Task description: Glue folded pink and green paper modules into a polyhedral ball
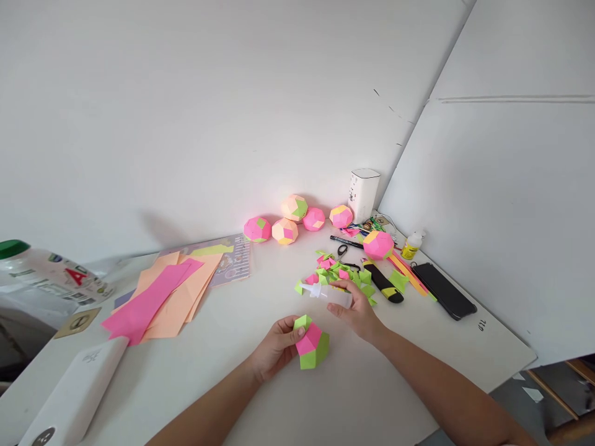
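My left hand (279, 347) pinches a partly built paper ball (310, 342) of pink and green facets, thumb on its upper left. Just above it and to the right, my right hand (357, 310) is wrapped round a clear glue bottle (331, 295) lying sideways, its nozzle pointing left. The nozzle tip is close to a small green paper piece (299, 287); whether they touch I cannot tell. Behind the bottle lies a loose pile of cut green and pink paper pieces (329, 263), partly hidden by my right hand.
Several finished paper balls (285, 231) stand by the wall. At right are scissors (343, 250), a utility knife (383, 282), a marker (346, 241), a small yellow-labelled bottle (411, 245) and a black phone (444, 290). Paper sheets (153, 297) and a white device (79, 390) lie left.
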A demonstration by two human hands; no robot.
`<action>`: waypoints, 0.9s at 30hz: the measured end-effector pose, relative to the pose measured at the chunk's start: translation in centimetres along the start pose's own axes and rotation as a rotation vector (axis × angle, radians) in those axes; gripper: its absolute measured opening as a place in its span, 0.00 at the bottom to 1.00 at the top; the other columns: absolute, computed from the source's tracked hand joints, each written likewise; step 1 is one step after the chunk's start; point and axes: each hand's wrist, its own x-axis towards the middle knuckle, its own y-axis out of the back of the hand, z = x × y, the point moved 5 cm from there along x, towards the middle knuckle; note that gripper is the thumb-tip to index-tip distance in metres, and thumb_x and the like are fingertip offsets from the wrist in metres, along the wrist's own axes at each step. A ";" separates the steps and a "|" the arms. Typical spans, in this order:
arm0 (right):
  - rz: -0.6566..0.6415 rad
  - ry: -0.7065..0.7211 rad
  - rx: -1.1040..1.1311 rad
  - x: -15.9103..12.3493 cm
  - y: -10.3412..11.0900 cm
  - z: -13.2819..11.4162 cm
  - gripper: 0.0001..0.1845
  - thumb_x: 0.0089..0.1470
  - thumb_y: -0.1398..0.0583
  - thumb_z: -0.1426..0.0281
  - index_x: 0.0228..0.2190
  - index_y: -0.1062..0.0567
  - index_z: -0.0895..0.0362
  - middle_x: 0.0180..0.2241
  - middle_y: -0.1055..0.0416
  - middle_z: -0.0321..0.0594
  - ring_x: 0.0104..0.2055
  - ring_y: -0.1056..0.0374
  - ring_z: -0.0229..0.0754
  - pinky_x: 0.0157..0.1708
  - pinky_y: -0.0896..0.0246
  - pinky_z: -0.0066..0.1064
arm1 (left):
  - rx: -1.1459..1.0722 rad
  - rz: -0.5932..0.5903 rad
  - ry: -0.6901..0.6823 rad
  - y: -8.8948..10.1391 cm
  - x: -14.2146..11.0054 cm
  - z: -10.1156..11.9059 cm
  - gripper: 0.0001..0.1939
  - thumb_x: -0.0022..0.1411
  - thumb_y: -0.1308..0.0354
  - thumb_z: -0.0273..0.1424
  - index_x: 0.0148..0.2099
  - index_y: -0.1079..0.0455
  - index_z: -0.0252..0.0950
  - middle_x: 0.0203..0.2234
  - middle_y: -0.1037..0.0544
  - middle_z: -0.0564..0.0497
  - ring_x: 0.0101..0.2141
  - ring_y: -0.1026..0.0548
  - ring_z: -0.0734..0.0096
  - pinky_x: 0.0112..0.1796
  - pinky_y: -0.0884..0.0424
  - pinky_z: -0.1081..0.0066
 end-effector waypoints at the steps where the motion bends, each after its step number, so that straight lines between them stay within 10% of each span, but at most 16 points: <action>1: -0.001 -0.048 0.071 -0.2 0.1 -0.2 0.23 0.43 0.34 0.60 0.41 0.32 0.53 0.39 0.34 0.41 0.37 0.35 0.43 0.32 0.36 0.32 | -0.008 -0.004 -0.002 0.0 0.0 0.0 0.09 0.48 0.32 0.31 0.31 0.26 0.33 0.26 0.21 0.49 0.29 0.25 0.67 0.34 0.31 0.67; 9: 0.002 0.147 0.203 -1.2 0.9 -3.3 0.18 0.45 0.35 0.57 0.35 0.32 0.51 0.43 0.30 0.44 0.48 0.35 0.49 0.37 0.35 0.38 | -0.025 0.000 0.005 0.3 0.1 -0.1 0.08 0.48 0.33 0.31 0.30 0.27 0.33 0.26 0.21 0.48 0.29 0.25 0.67 0.35 0.31 0.67; 27: -0.076 0.180 0.128 -2.0 -0.4 -3.1 0.15 0.48 0.35 0.63 0.36 0.34 0.52 0.37 0.28 0.42 0.41 0.31 0.46 0.40 0.35 0.38 | -0.038 -0.010 0.004 0.0 0.1 0.1 0.10 0.46 0.31 0.30 0.33 0.25 0.32 0.27 0.20 0.49 0.29 0.25 0.69 0.35 0.31 0.68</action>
